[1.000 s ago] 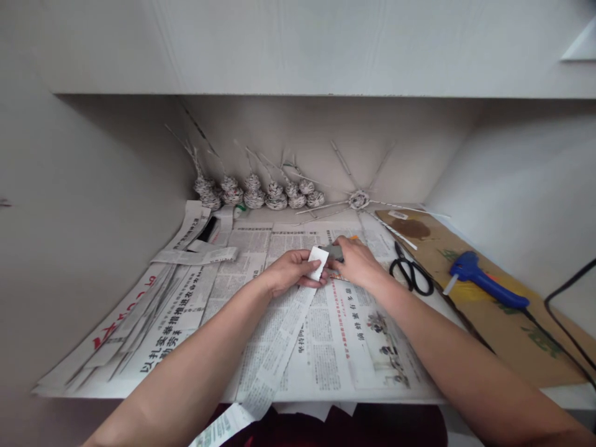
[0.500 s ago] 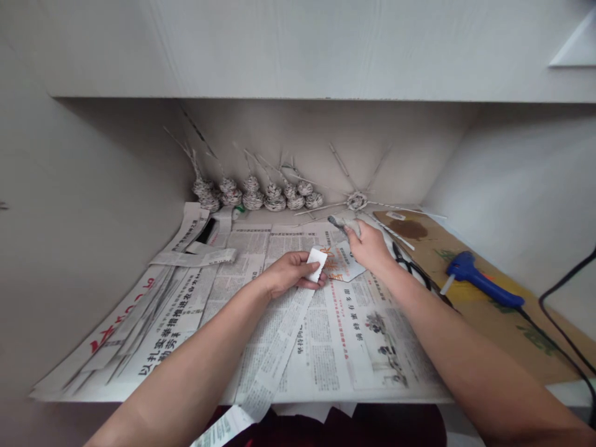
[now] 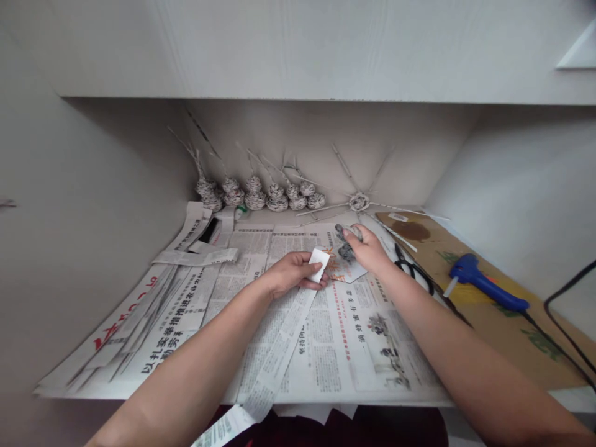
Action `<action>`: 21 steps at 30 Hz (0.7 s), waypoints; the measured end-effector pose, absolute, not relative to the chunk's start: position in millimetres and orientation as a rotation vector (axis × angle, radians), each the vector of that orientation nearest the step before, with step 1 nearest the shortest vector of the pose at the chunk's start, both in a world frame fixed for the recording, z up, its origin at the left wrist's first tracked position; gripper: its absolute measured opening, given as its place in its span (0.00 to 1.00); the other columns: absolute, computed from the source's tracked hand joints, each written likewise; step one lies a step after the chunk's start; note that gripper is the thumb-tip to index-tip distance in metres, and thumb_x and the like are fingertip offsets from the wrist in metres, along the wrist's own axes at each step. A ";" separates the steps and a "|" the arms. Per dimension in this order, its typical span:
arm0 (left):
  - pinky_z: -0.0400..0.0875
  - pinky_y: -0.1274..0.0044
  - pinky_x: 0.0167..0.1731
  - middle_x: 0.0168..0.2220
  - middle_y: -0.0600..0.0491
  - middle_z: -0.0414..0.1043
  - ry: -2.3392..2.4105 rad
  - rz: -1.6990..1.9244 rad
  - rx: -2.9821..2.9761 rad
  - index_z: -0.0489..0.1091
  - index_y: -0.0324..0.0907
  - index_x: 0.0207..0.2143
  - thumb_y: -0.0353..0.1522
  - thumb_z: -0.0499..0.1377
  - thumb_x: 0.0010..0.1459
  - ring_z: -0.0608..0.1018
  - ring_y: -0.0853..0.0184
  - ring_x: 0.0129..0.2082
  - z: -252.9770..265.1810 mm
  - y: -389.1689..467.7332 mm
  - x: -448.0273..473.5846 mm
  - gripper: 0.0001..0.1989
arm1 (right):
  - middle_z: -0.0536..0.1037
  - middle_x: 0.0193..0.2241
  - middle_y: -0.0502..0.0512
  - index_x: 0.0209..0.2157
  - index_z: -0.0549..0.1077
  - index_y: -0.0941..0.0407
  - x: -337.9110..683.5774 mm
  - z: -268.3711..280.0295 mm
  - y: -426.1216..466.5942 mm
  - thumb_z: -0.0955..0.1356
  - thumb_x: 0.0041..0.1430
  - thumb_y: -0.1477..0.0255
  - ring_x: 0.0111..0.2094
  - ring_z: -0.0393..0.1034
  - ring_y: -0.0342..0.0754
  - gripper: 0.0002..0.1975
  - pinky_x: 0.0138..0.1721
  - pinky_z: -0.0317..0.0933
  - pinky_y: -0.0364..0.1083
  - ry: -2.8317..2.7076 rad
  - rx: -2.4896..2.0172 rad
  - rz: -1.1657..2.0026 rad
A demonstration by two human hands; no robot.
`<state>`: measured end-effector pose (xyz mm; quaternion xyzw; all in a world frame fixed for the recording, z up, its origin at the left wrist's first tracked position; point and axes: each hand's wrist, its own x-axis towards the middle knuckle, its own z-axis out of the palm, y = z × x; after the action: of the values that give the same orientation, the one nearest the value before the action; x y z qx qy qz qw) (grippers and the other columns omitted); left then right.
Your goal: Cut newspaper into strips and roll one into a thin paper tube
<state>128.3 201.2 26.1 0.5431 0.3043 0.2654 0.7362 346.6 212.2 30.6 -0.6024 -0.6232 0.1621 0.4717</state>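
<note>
My left hand (image 3: 293, 274) is closed in a pinch on the white end of a long newspaper strip (image 3: 282, 351). The strip trails down across the printed sheets and over the front edge. Bunched in the curled fingers of my right hand (image 3: 371, 249) is a crumpled grey cloth (image 3: 346, 245), speckled dark and partly hidden by the thumb. Below that cloth lies a pale paper piece with orange characters (image 3: 354, 273). Black-handled scissors (image 3: 414, 271) rest just right of my right wrist, their blades partly hidden by the forearm.
Newspaper strips (image 3: 135, 316) are heaped at the left. Several woven paper gourds (image 3: 278, 202) line the back wall, beside a woven starter with spread paper rods (image 3: 359, 202). A blue glue gun (image 3: 488, 285) with a cord lies on cardboard (image 3: 488, 347). A shelf panel (image 3: 298, 56) overhangs the back.
The grey cloth in my right hand has shifted and now bulges out larger below the fingers, over the orange-lettered paper. My left hand keeps its pinch on the strip, nearly still.
</note>
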 end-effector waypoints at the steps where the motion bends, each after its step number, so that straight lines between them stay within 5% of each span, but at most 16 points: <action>1: 0.75 0.77 0.35 0.32 0.47 0.76 0.666 0.583 1.194 0.74 0.34 0.36 0.43 0.70 0.46 0.79 0.67 0.33 26.0 201.2 128.2 0.23 | 0.77 0.34 0.52 0.38 0.72 0.53 346.4 29.6 213.2 0.65 0.59 0.55 0.36 0.70 0.49 0.16 0.41 0.62 0.47 -1.529 -1.445 0.426; 5: 0.75 0.76 0.36 0.32 0.46 0.76 0.672 0.588 1.184 0.74 0.34 0.36 0.42 0.70 0.47 0.79 0.67 0.32 25.2 201.5 128.1 0.22 | 0.78 0.42 0.53 0.42 0.74 0.51 344.7 28.4 213.5 0.66 0.58 0.60 0.43 0.72 0.49 0.13 0.45 0.64 0.48 -1.561 -1.331 0.546; 10: 0.75 0.77 0.36 0.32 0.46 0.76 0.664 0.585 1.191 0.74 0.34 0.36 0.42 0.70 0.47 0.78 0.68 0.33 26.2 200.9 128.1 0.22 | 0.74 0.24 0.48 0.37 0.71 0.53 345.5 27.9 218.6 0.64 0.58 0.50 0.25 0.69 0.46 0.21 0.28 0.65 0.44 -1.441 -1.345 0.549; 15: 0.75 0.77 0.36 0.31 0.47 0.76 0.668 0.578 1.190 0.74 0.33 0.36 0.42 0.70 0.48 0.79 0.68 0.32 26.2 200.5 128.2 0.21 | 0.67 0.17 0.46 0.30 0.67 0.53 345.3 31.2 219.0 0.59 0.59 0.44 0.18 0.63 0.44 0.26 0.20 0.58 0.42 -1.408 -1.370 0.504; 21: 0.77 0.75 0.30 0.32 0.45 0.77 0.693 0.583 1.154 0.73 0.35 0.41 0.42 0.68 0.51 0.80 0.64 0.33 24.3 200.6 128.7 0.21 | 0.74 0.26 0.51 0.32 0.69 0.54 337.7 29.4 207.1 0.57 0.65 0.51 0.29 0.69 0.47 0.22 0.31 0.63 0.44 -1.610 -1.401 0.395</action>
<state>128.7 200.6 24.3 0.5268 0.3163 0.2660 0.7427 337.7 207.1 29.4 -0.5708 -0.6561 0.1610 0.4668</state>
